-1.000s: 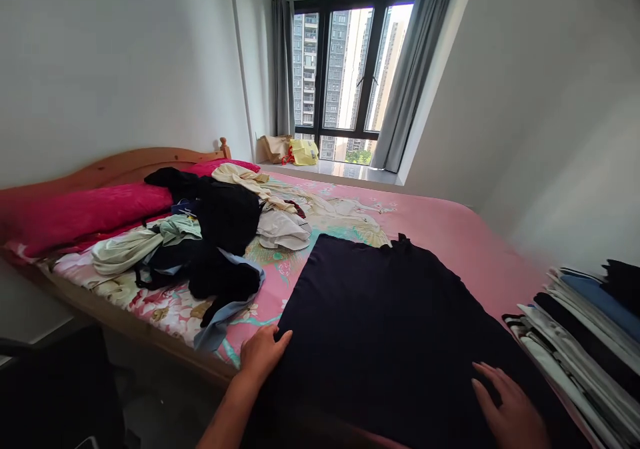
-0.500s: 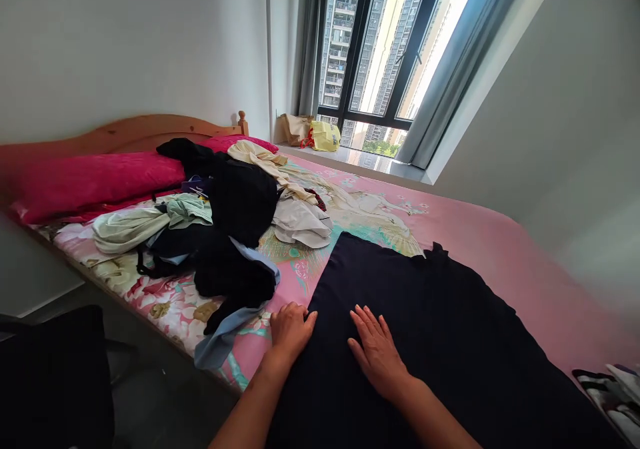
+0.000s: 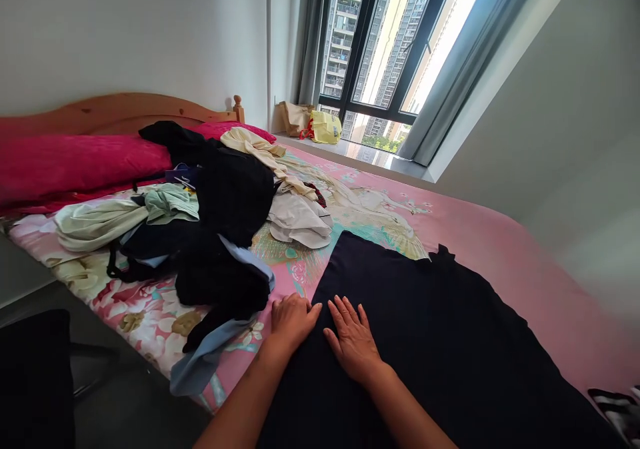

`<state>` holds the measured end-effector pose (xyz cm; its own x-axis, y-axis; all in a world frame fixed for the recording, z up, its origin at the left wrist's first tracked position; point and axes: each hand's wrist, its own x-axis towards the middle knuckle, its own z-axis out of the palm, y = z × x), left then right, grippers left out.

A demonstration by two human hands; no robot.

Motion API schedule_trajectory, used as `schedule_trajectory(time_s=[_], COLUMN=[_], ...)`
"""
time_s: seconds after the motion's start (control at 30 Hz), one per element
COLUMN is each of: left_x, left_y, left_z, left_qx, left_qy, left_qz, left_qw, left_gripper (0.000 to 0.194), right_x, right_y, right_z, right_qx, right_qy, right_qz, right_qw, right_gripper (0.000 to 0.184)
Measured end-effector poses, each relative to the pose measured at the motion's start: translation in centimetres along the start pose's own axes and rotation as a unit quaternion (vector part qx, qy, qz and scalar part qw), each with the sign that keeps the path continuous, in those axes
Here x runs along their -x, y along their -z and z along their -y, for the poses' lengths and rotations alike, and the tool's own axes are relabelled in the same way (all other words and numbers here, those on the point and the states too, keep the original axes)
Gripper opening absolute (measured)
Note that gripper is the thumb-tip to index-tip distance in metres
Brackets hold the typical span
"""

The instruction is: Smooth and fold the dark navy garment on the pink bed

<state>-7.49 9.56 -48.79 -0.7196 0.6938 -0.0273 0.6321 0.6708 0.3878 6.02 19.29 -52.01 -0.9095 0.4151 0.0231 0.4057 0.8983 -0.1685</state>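
A dark navy garment [image 3: 415, 342] lies spread flat on the bed, with a short strap-like piece at its far edge; I cannot tell its exact kind. At its left edge is my left hand [image 3: 293, 319], fingers curled and thumb on the cloth, closed on the border. My right hand [image 3: 354, 342] rests open on the garment, palm down with fingers stretched out, just right of the left hand. Neither hand lifts the cloth.
Left of the hands lies a heap of black clothes [image 3: 233, 195], with a pale green garment [image 3: 173, 202], a white cap-like piece [image 3: 300, 219] and a light blue cloth [image 3: 205, 359]. Red pillows [image 3: 80, 169] line the headboard [image 3: 135, 105]. A black chair [image 3: 35, 375] stands beside the bed.
My right hand has slid left over the garment, closer to my left hand. My left hand stays at the garment's edge. The view has shifted slightly.
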Motion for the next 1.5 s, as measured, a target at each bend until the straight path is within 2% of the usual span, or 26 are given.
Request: schedule_trajectory(time_s=[0.1, 0.2, 0.37, 0.5, 0.6, 0.73, 0.87, 0.97, 1.07, 1.13, 1.2, 1.33, 1.4, 1.5], left_x=[-2.1, -3.0, -2.7, -2.4, -3.1, -5.8, -8.5, -9.3, -9.3, -9.4, -9.5, -9.7, -9.6, -9.5], left_y=[0.0, -0.3, -1.4, -1.9, -1.7, -1.2, -1.4, -2.1, -2.7, -3.1, -3.3, -3.5, -3.6, -3.6], left_z=[-0.7, -0.7, 0.6, 1.1, 0.4, -1.2, -1.9, -1.3, -0.4, 0.1, 0.3, 0.4, 0.4, 0.4], left_qx=[0.002, 0.039, 0.094, 0.071, 0.030, 0.008, 0.023, 0.052, 0.081, 0.099, 0.110, 0.115, 0.114, 0.114], left_qy=[0.006, -0.001, -0.013, -0.020, -0.019, -0.021, -0.055, -0.081, -0.094, -0.098, -0.100, -0.112, -0.113, -0.106], left_qz=[0.015, 0.006, -0.039, -0.053, -0.028, 0.034, 0.051, 0.043, 0.029, 0.017, 0.014, 0.018, 0.017, 0.025], left_qw=[1.000, 0.999, 0.995, 0.996, 0.999, 0.999, 0.997, 0.994, 0.992, 0.990, 0.989, 0.987, 0.987, 0.987], left_gripper=[0.041, 0.033, 0.026, 0.024, 0.029, 0.043, 0.029, 0.022, 0.020, 0.016, 0.013, 0.014, 0.014, 0.014], right_x=[0.0, -0.1, -1.4, -2.9, -3.5, -3.5, -3.4, -4.2, -7.3, -10.8, -14.9, -22.3, -24.9, -27.4], right_y=[0.1, 0.4, 1.3, 1.2, 0.5, -0.4, -0.2, 0.8, 2.1, 2.9, 3.4, 3.3, 2.8, 2.2], right_z=[0.0, -0.1, -0.2, 0.2, 0.4, 0.3, 0.3, -0.6, -3.3, -6.0, -8.7, -12.5, -13.3, -13.8], right_qx=[-0.006, -0.016, -0.032, -0.028, -0.026, -0.029, -0.049, -0.105, -0.224, -0.266, -0.275, -0.327, -0.339, -0.351], right_qy=[0.004, -0.001, -0.023, -0.027, -0.020, -0.017, -0.019, -0.010, -0.039, -0.090, -0.144, -0.261, -0.280, -0.301], right_qz=[0.000, 0.006, -0.008, 0.004, 0.031, 0.026, 0.010, -0.022, -0.080, -0.119, -0.131, -0.096, -0.072, -0.034], right_qw=[1.000, 1.000, 0.999, 0.999, 0.999, 0.999, 0.999, 0.994, 0.970, 0.953, 0.942, 0.903, 0.895, 0.886], right_gripper=[0.059, 0.059, 0.057, 0.057, 0.057, 0.058, 0.058, 0.046, 0.038, 0.036, 0.033, 0.033, 0.036, 0.029])
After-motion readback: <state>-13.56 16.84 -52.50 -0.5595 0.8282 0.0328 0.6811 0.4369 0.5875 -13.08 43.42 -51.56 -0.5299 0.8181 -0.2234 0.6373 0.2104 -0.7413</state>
